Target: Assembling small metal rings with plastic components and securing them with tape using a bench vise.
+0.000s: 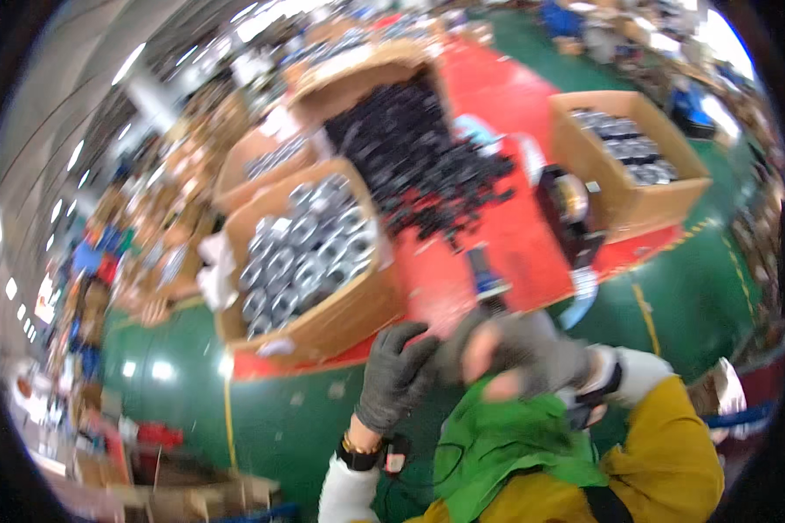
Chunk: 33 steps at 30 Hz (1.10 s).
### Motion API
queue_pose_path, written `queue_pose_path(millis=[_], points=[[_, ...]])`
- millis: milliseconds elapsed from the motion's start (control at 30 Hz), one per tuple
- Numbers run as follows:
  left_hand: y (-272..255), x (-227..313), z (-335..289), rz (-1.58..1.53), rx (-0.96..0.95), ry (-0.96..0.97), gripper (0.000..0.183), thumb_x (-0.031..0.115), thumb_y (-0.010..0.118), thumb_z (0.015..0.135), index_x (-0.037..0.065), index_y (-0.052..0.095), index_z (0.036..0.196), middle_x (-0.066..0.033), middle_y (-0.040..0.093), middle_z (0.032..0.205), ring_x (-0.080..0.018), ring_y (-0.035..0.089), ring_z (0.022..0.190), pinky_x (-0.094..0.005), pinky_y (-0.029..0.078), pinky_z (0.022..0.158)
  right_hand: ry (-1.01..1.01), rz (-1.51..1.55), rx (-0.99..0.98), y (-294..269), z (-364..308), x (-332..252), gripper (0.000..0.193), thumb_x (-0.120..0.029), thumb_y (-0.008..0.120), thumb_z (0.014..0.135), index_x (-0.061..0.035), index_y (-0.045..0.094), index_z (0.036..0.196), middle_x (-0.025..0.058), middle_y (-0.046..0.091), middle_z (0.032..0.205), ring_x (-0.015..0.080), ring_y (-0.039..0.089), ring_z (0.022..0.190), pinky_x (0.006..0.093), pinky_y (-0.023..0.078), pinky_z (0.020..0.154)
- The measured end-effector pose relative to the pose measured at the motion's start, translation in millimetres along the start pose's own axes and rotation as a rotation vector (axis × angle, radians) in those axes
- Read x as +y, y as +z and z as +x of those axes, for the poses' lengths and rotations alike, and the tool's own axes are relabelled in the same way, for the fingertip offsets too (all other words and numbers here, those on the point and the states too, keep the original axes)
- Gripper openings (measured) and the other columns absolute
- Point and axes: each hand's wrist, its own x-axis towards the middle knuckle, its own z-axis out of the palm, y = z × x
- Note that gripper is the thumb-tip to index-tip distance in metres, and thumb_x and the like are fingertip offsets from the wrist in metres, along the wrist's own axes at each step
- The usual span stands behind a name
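Note:
My left hand (394, 376), in a dark grey glove, is raised in front of the red table with its fingers curled inward. What it holds, if anything, is hidden. Close on its right is my right hand (536, 356), gloved in grey with bare fingertips showing, smeared by motion. A dark blur lies between the two hands, too unclear to name. Both are above the green cloth (506, 444) over my front. Just beyond them, a blue and black tool (484, 272) lies at the near edge of the red tabletop (532, 253).
Left on the table, a cardboard box (323, 336) holds silvery metal rings (305, 253). Behind it, a tipped carton spills small black parts (401, 144). At right are a tape dispenser (571, 200) and another box (628, 205) of metal parts. Another person's hand (153, 311) shows at far left.

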Motion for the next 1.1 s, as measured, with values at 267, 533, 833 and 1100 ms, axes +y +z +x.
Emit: queue_pose_path(millis=[267, 533, 833, 1100], points=[[-164.9, -31.0, 34.0, 0.035, 0.106, -0.625, 0.022, 0.014, 0.060, 0.086, 0.003, 0.061, 0.104, -0.0064, 0.064, 0.097, -0.0126, 0.058, 0.088, -0.0277, 0.046, 0.078, 0.500, -0.059, 0.511, -73.9, -91.0, 21.9, 0.036, -0.034, 0.070, 0.073, -0.0043, 0.052, 0.080, 0.0067, 0.054, 0.083, 0.0166, 0.052, 0.079, 0.0298, 0.042, 0.073], [-149.7, -118.6, 71.4, 0.427, -0.702, -0.613, 0.046, 0.037, 0.071, 0.074, 0.003, 0.061, 0.103, -0.0168, 0.064, 0.093, -0.0305, 0.061, 0.084, -0.0376, 0.048, 0.076, 0.584, -0.133, 0.563, -83.6, -115.9, 36.1, 0.040, -0.041, 0.069, 0.074, -0.0034, 0.056, 0.080, 0.0046, 0.057, 0.080, 0.0151, 0.053, 0.077, 0.0286, 0.042, 0.072], [-143.6, -108.3, 58.7, 0.616, -0.598, -0.516, 0.044, 0.035, 0.074, 0.066, 0.001, 0.059, 0.090, -0.0188, 0.062, 0.079, -0.0303, 0.061, 0.072, -0.0380, 0.047, 0.065, 0.585, -0.164, 0.512, -80.8, -127.3, 44.6, 0.039, -0.040, 0.067, 0.074, -0.0028, 0.059, 0.080, 0.0033, 0.057, 0.076, 0.0131, 0.054, 0.073, 0.0263, 0.043, 0.068], [-156.1, -55.1, 66.1, -0.248, -0.068, -0.551, 0.046, 0.001, 0.070, 0.070, 0.002, 0.046, 0.109, -0.0093, 0.054, 0.103, -0.0173, 0.056, 0.092, -0.0299, 0.050, 0.079, 0.605, -0.139, 0.533, -68.1, -129.7, 26.3, 0.027, -0.027, 0.069, 0.075, -0.0036, 0.058, 0.082, 0.0019, 0.056, 0.079, 0.0118, 0.053, 0.075, 0.0264, 0.043, 0.070]])
